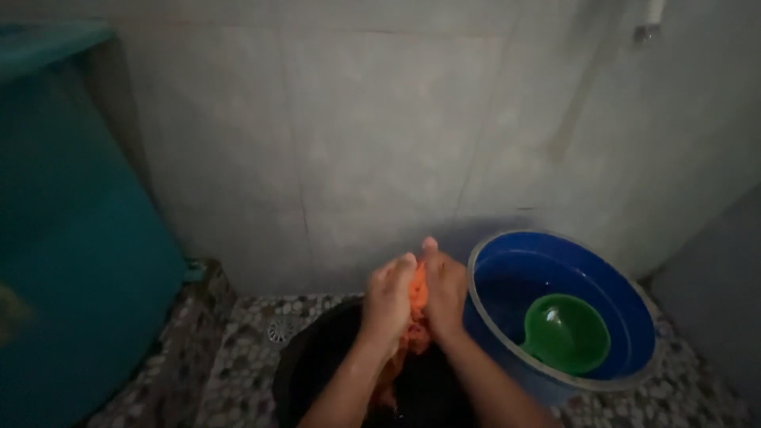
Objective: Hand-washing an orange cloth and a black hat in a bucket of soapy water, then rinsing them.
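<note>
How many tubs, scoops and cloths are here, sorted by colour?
Orange: 1, the cloth gripped between the left hand and right hand
Black: 1, the basin under the hands
Blue: 1, the bucket
Green: 1, the scoop inside the bucket
Teal: 1, the large container
Total: 5

A home washroom: tiled wall [380,143], pebble floor [238,364], drain [281,329], water tub [63,238].
</note>
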